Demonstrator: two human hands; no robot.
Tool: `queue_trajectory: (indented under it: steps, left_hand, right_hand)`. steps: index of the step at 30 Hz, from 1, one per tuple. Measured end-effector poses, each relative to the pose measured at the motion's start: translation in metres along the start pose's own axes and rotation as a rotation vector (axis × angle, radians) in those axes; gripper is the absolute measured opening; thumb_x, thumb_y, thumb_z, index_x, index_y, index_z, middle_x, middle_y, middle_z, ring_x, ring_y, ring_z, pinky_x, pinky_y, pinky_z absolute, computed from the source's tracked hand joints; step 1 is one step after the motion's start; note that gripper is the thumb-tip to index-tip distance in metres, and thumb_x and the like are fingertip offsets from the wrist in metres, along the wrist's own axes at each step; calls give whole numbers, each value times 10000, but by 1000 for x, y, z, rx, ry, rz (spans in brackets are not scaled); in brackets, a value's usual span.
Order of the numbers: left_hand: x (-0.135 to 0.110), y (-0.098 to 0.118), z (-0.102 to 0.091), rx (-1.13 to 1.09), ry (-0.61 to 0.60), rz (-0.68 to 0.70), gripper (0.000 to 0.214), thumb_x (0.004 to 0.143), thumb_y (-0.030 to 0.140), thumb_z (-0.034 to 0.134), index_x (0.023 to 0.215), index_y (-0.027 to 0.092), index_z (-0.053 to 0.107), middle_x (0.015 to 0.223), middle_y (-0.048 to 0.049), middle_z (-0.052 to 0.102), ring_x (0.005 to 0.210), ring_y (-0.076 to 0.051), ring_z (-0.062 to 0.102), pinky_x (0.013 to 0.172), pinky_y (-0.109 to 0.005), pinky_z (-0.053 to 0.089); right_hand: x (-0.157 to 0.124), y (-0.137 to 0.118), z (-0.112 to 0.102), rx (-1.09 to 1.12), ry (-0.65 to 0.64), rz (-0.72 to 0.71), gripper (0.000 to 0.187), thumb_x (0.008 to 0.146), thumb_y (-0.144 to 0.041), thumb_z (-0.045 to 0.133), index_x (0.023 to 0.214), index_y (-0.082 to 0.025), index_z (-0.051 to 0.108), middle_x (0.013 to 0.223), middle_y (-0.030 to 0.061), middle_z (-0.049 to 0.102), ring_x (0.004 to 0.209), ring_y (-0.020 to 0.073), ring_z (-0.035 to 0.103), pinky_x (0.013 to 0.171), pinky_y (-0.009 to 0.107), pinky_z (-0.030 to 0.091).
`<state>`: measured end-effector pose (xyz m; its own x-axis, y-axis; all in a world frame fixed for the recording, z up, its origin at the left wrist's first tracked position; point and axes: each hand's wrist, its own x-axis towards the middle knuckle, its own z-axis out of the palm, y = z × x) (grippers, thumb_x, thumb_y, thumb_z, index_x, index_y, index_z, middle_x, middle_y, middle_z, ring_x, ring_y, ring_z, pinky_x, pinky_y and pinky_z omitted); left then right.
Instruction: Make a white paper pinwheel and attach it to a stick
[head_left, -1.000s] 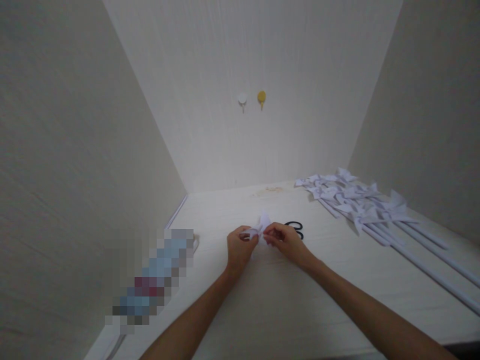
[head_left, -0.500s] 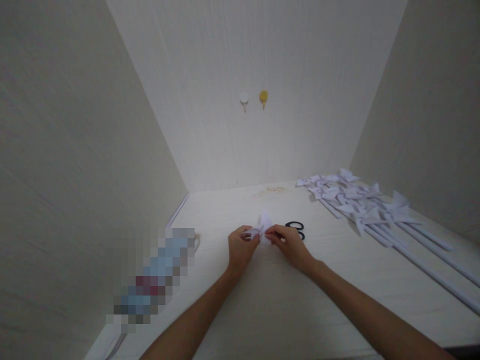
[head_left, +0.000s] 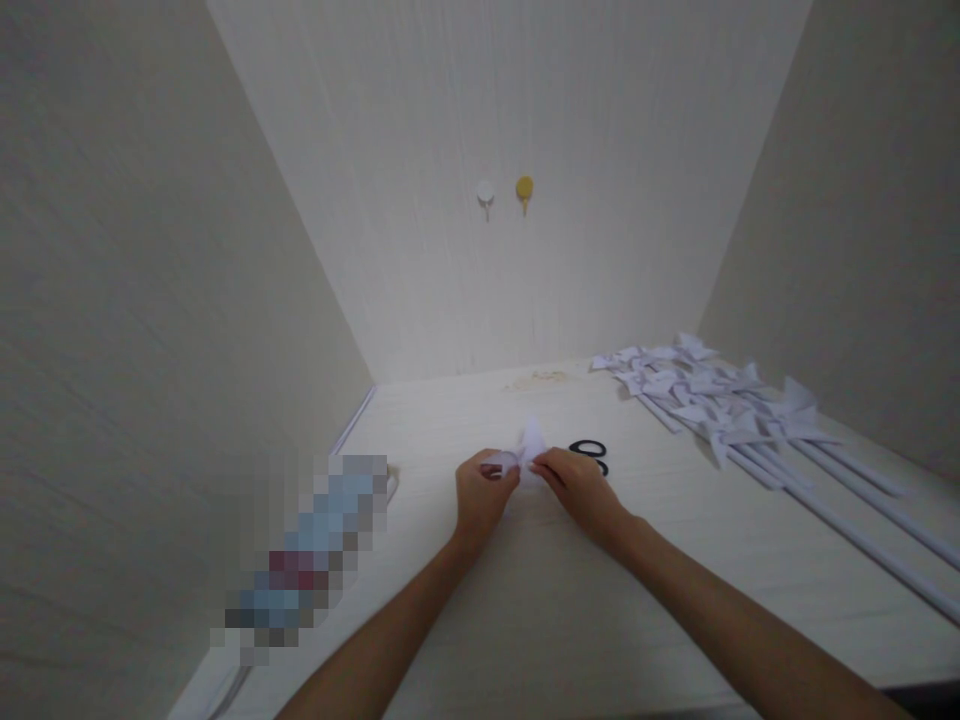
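Note:
Between both hands, above the table's middle, is a white paper pinwheel (head_left: 532, 440) with one blade pointing up and away. My left hand (head_left: 484, 498) is closed round its left side, a curled blade showing between thumb and fingers. The fingertips of my right hand (head_left: 577, 487) pinch the pinwheel close to its centre. Just beyond the right hand lie scissors with black handles (head_left: 589, 447); their blades are hidden.
Several white paper pinwheels (head_left: 675, 385) on rolled paper sticks (head_left: 862, 535) lie piled at the right. A blurred-out object (head_left: 322, 540) with a cord lies along the left. Walls enclose the white table (head_left: 450, 410); two hooks (head_left: 524, 188) are on the back wall.
My right fingers have closed in a little on the pinwheel's centre. The left hand keeps its grip, and the view has shifted very slightly.

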<state>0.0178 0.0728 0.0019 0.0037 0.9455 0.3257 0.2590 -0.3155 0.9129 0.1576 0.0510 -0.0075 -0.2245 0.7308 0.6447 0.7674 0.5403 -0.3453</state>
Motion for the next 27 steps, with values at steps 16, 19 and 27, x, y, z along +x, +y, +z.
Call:
queue_trajectory:
  steps: [16, 19, 27]
  left_hand:
    - [2, 0, 0, -68, 18, -59, 88, 520, 135, 605, 608, 124, 598, 532, 2, 605, 489, -114, 560, 456, -187, 428]
    - [2, 1, 0, -83, 30, -96, 99, 501, 121, 614, 598, 124, 596, 517, 4, 603, 478, -115, 558, 444, -186, 420]
    - [3, 4, -1, -131, 39, -157, 78, 484, 121, 629, 552, 116, 592, 510, -7, 607, 459, -118, 552, 405, -185, 395]
  right_hand:
    - [4, -6, 0, 119, -13, 213, 173, 763, -157, 448, 597, -154, 495, 569, 14, 537, 532, 122, 468, 517, 216, 318]
    - [5, -2, 0, 237, -1, 305, 166, 743, -167, 468, 581, -155, 497, 511, -16, 502, 485, 103, 437, 488, 202, 301]
    - [7, 6, 0, 429, -8, 377, 187, 718, -203, 484, 539, -153, 490, 451, -44, 428, 442, 83, 377, 449, 191, 269]
